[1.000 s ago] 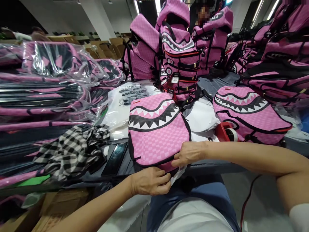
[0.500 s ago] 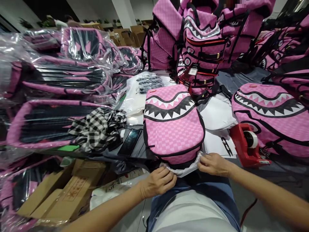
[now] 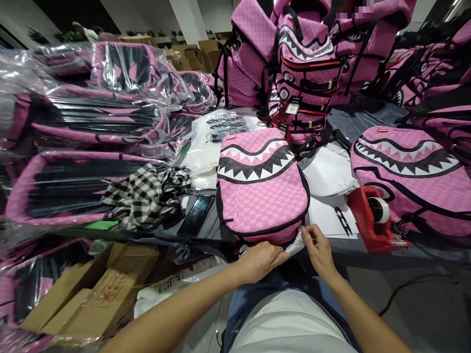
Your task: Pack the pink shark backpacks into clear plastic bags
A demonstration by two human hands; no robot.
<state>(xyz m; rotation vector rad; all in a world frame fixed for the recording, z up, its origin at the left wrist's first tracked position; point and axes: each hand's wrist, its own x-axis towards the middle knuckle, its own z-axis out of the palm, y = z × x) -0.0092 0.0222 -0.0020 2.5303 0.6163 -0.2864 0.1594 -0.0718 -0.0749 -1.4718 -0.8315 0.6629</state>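
Observation:
A pink checkered backpack (image 3: pixel 265 196) with a black-and-white shark-tooth mouth lies on the table before me, its lower end toward my body. A thin whitish plastic bag (image 3: pixel 295 245) shows as a crumpled edge along that lower end. My left hand (image 3: pixel 259 262) is closed at the bottom middle of the backpack, fingers gripping the plastic edge. At the lower right corner my right hand (image 3: pixel 316 247) pinches the same edge between thumb and fingers. How far the plastic reaches under the backpack is hidden.
A red tape dispenser (image 3: pixel 375 220) and a small black cutter (image 3: pixel 343 221) lie on the right, by white papers (image 3: pixel 329 171). Another pink backpack (image 3: pixel 412 181) lies beyond. Left are a phone (image 3: pixel 196 215), checkered cloth (image 3: pixel 145 196) and plastic-wrapped backpacks (image 3: pixel 99 122). A cardboard box (image 3: pixel 99 289) stands below.
My left hand has moved right and up along the backpack's bottom edge. My right hand has turned more upright at the corner, and the plastic has drawn closer to the backpack.

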